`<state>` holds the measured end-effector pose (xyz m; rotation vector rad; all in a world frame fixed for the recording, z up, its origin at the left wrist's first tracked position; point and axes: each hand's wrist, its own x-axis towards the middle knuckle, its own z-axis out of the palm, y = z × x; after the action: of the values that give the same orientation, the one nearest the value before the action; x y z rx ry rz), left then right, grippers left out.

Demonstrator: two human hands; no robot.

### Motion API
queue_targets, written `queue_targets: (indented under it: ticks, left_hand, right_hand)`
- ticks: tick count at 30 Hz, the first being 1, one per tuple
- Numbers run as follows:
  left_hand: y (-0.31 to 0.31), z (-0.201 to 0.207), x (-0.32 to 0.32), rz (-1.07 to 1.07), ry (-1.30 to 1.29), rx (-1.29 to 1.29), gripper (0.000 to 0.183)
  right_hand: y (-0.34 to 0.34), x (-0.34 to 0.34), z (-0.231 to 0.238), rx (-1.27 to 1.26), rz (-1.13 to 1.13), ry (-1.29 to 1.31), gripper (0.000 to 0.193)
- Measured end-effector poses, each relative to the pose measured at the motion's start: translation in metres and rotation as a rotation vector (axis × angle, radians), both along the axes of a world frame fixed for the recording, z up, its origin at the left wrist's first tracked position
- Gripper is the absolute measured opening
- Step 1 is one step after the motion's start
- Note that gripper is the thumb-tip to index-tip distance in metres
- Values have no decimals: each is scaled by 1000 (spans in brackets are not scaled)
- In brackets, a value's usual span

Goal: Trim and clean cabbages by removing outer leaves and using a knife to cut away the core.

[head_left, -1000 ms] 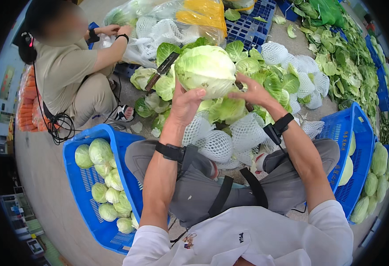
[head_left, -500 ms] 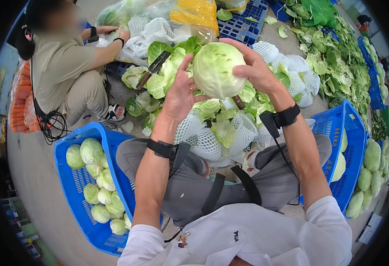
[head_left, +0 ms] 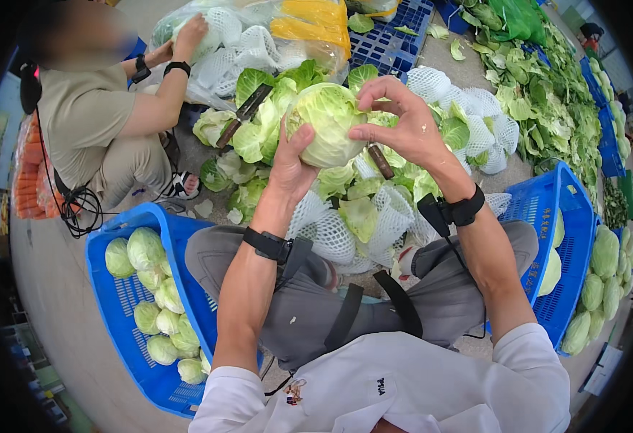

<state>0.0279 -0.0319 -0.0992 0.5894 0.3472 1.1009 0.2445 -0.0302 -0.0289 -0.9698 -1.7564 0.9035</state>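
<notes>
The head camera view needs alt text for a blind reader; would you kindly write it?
A bare left hand cups a round, pale-green cabbage, the right hand at its right side, above loose green leaves and white mesh sleeves. Blue plastic crates holding more cabbages stand on both sides; a person in beige crouches at upper left.

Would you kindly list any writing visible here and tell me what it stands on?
White shirt: short row of dark letters on the chest, not copied here.
Right-hand blue crate: dark characters on its wall, not copied here.
Pale wall at far left: too small and blurred to read.
Held cabbage: none visible.
</notes>
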Motion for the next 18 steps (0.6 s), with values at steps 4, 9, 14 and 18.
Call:
queue_targets:
  ticks: [4,9,14,18]
  left_hand:
    - [0,-1,0,8,1,17,86]
    - [0,1,-4,31,66,44,88]
    - [-1,9,-4,15,35,0,88]
    - [-5,19,-1,66,97,-1,89]
  right_hand:
    - [5,3,5,-134,22,63,49]
    - [-1,2,14,-165,11,-44,40]
    - [-6,3,4,324,-106,-265,29]
    - [-17,-11,5,232,-136,9,19]
